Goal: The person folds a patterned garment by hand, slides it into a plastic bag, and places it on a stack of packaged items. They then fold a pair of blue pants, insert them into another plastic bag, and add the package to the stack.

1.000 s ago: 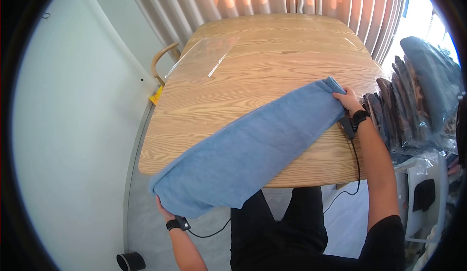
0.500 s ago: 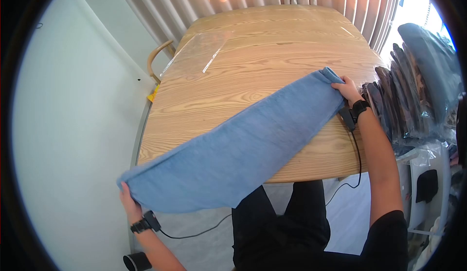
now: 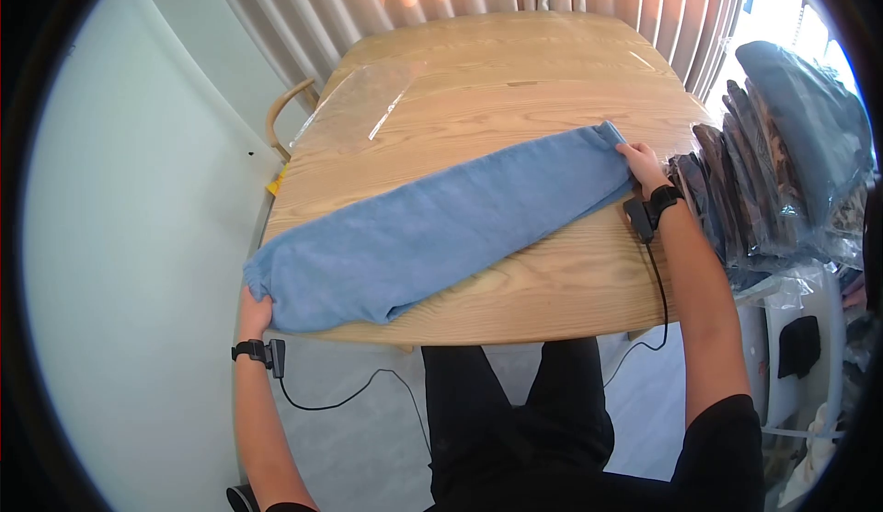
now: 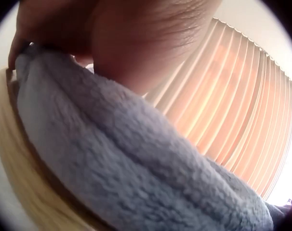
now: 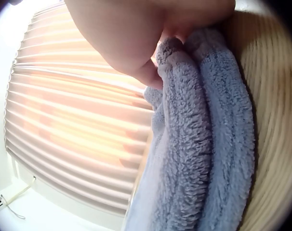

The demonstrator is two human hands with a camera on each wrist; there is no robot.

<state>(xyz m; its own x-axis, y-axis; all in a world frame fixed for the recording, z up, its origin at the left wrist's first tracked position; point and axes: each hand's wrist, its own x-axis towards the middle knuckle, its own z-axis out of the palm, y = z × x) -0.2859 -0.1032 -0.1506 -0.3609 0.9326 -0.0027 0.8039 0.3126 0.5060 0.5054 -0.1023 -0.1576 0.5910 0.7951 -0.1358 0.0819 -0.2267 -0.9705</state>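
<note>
One blue cloth (image 3: 432, 222) lies over the table (image 3: 469, 66), long axis slanting from my left hand (image 3: 256, 312), gripping the near end, to my right hand (image 3: 644, 164), pinching the far end, neither hand nearer; the right wrist view shows two fleecy layers (image 5: 184, 134), the head view only its upper face.

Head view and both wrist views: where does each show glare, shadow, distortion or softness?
Head view: the window glares white at upper right, and the lens darkens the corners; left wrist view: the left hand looks shadowed and soft, the curtain bowed; right wrist view: the curtain is partly washed out, while texture on the blue cloth shows clearly.
</note>
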